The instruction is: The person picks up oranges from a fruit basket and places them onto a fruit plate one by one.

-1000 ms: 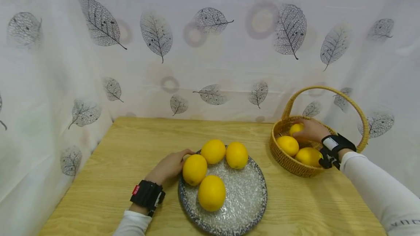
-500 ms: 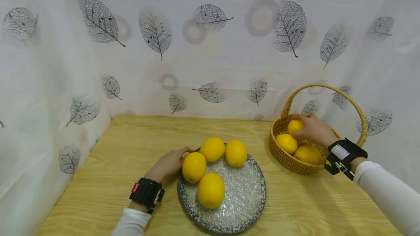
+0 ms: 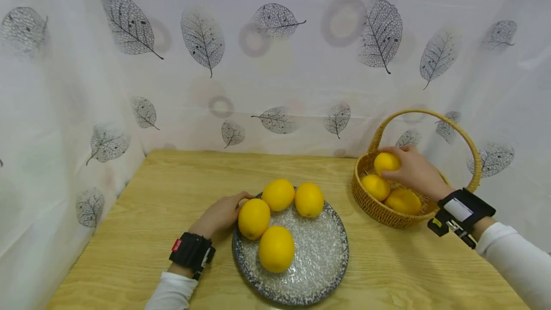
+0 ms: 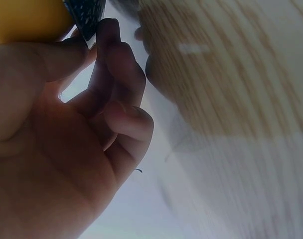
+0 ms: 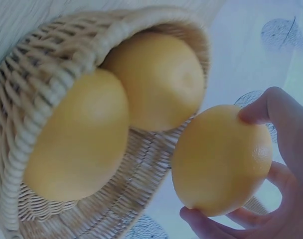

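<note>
Pinching a speckled plate point(image 3: 320, 252) with the left hand point(image 3: 219, 216) and a yellow fruit point(image 3: 386, 162) with the right hand point(image 3: 418, 172), at a wood-grained counter point(image 3: 150, 224) against a leaf-printed white curtain point(image 3: 292, 75).

From the head I look forward and down at the table point(image 3: 181, 176), closely from each wrist; head and right wrist views share the basket point(image 3: 380, 213).

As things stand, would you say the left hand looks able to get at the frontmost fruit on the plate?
Probably yes: nothing covers the frontmost fruit, though the left hand, pinching the plate, would have to let go.
</note>
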{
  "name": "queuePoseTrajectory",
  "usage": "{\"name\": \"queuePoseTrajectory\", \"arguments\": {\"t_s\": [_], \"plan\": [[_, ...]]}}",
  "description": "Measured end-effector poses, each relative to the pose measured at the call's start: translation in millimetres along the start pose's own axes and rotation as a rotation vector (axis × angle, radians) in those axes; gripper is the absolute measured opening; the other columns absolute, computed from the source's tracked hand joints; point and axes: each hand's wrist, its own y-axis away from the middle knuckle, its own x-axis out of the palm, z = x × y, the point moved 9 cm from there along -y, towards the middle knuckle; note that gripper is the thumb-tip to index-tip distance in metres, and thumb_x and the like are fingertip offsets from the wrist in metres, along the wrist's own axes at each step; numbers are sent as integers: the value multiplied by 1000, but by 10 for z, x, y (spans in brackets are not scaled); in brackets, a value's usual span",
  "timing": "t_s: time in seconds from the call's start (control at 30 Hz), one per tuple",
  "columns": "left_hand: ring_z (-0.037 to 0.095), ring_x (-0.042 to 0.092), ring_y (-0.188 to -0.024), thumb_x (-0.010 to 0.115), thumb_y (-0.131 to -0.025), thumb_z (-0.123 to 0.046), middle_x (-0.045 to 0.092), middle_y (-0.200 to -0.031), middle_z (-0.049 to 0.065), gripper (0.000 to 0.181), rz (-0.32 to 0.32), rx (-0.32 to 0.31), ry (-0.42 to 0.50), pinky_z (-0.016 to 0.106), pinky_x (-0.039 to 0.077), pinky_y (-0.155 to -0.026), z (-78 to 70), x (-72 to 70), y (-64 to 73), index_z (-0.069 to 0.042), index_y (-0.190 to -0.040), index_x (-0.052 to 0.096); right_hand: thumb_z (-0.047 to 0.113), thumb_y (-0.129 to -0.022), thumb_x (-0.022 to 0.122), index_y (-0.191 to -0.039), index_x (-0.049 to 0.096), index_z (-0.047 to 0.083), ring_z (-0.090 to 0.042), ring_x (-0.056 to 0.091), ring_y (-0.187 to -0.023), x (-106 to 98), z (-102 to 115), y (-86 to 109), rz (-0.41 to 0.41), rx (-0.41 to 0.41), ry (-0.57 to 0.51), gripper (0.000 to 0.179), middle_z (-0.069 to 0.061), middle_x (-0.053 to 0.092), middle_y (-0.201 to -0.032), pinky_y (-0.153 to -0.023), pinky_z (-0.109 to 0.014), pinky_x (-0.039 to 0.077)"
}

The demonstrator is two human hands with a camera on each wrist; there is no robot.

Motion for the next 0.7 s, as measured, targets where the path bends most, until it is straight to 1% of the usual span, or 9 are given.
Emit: {"name": "queuePoseTrajectory", "arguments": {"t_s": [0.13, 0.23, 0.3, 0.4, 0.53, 0.63, 0.7], "plan": [[31, 59, -118, 46, -99, -11, 67, -129, 15, 35, -7, 10, -2, 53, 49, -103, -7, -11, 3, -15, -132, 58, 34, -84, 70, -139, 51, 8, -50, 51, -104, -55, 181, 72, -48, -49, 9, 63, -40, 43, -130, -74, -62, 51], [31, 59, -118, 47, -100, -14, 68, -129, 15, 34, -8, 12, 0, 53, 49, -103, -5, -8, 8, -15, -132, 58, 29, -83, 71, -137, 53, 9, -47, 53, -104, -59, 343, 134, -74, -80, 16, 61, -36, 44, -131, -75, -60, 52], [31, 59, -119, 47, -100, -14, 67, -129, 14, 35, -8, 11, 0, 53, 48, -104, -1, -4, 9, -15, -132, 58, 27, -81, 71, -137, 53, 11, -44, 54, -103, -46, 453, 171, -89, -97, 19, 60, -34, 44, -134, -74, -56, 53], [31, 58, -119, 46, -100, -12, 67, -130, 15, 35, -9, 4, 2, 53, 48, -104, 7, -9, 5, -15, -133, 58, 27, -80, 72, -137, 54, 15, -40, 58, -96, -27, 639, 210, -111, -129, 42, 61, -31, 44, -135, -69, -50, 55], [31, 58, -120, 45, -99, -9, 66, -131, 15, 36, -7, 1, 6, 54, 48, -104, 4, -22, 6, -15, -133, 58, 26, -78, 73, -135, 56, 18, -35, 58, -87, 3, 907, 270, -134, -199, 73, 60, -27, 46, -128, -63, -44, 55], [32, 58, -120, 46, -99, -9, 66, -131, 15, 36, -5, 8, 5, 54, 48, -104, -9, -26, 10, -15, -132, 59, 25, -75, 75, -133, 57, 19, -34, 58, -88, 17, 1100, 330, -165, -262, 101, 60, -25, 48, -125, -60, -44, 57], [32, 58, -119, 46, -99, -9, 67, -130, 15, 36, -4, 10, 1, 54, 48, -104, -18, -27, 13, -15, -132, 59, 26, -73, 76, -132, 58, 20, -33, 57, -90, 29, 1225, 370, -182, -301, 109, 61, -23, 49, -125, -61, -44, 57]]}}
